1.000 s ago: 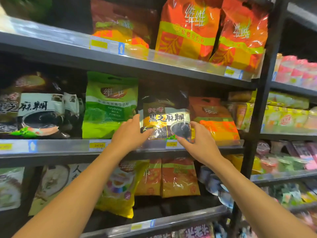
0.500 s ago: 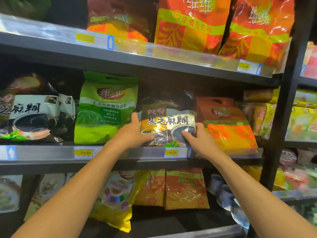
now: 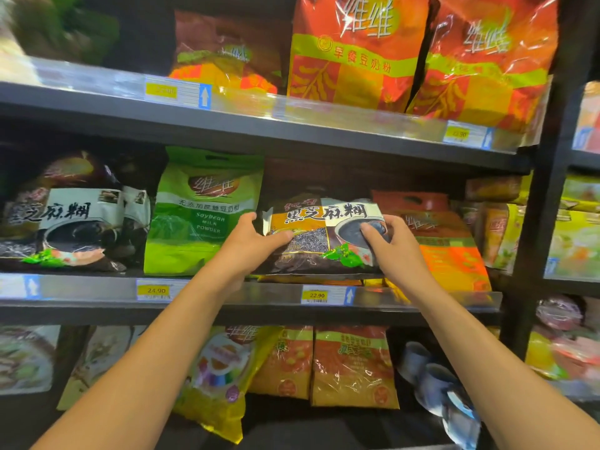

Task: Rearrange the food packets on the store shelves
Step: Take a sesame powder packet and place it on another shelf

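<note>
Your light hits the shelf fronts from above and ahead. The orange packets [image 3: 357,53] at upper right are bright, with hard glare streaks on the film. The recesses behind the stock go near black, worst at upper left and under the top shelf [image 3: 259,125]. The clear price strip [image 3: 81,79] washes out white at the far left. The upper-left corner is smeared with blur and the lower right is soft too. The centre is sharp, and print on the black sesame packet [image 3: 324,219] reads clean. The wide angle bows the shelf lines, and the upright [image 3: 535,222] at right leans.
</note>
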A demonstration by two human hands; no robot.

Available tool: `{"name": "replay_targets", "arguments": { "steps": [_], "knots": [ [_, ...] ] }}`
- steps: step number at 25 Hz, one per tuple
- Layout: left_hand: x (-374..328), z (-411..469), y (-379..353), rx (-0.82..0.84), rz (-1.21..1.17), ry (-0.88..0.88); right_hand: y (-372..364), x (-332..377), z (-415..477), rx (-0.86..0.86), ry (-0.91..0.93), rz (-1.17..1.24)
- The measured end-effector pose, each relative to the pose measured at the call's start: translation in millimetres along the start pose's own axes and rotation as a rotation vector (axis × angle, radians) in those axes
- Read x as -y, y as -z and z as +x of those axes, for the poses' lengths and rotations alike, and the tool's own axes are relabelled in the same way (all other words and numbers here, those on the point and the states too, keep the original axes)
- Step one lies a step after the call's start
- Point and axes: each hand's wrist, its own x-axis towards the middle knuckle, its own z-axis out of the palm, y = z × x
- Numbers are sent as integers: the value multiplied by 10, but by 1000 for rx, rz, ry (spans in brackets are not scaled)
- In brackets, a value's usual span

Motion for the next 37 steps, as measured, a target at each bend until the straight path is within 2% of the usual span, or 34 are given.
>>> {"name": "replay_targets", "arguments": {
  "steps": [4, 6, 13, 18, 21, 28, 34, 37],
  "knots": [
    [26, -251, -6, 208, -384, 155, 220, -27, -243, -15, 51, 54],
    [-28, -450, -34, 226, -536, 242, 331, -36, -381, -10, 64, 80],
    [-70, -1056, -248, 352, -685, 310, 678, -116, -1119, -18, 105, 313],
    [405, -1554, -528, 303, -700, 257, 750, -531, -1847, 78, -8, 329],
    [856, -1836, -686, 271, -665, 248, 760, -851, -2315, 126, -138, 367],
    [1677, -2621, -944, 293, -569, 464, 870, -1227, -3215, 409, -464, 396],
    [1945, -3177, -955, 267, -524, 612, 797, -1554, -3910, 412, -660, 374],
    [1983, -3342, -941, 256, -490, 626, 724, -1668, -4144, 430, -731, 337]
  ]
}}
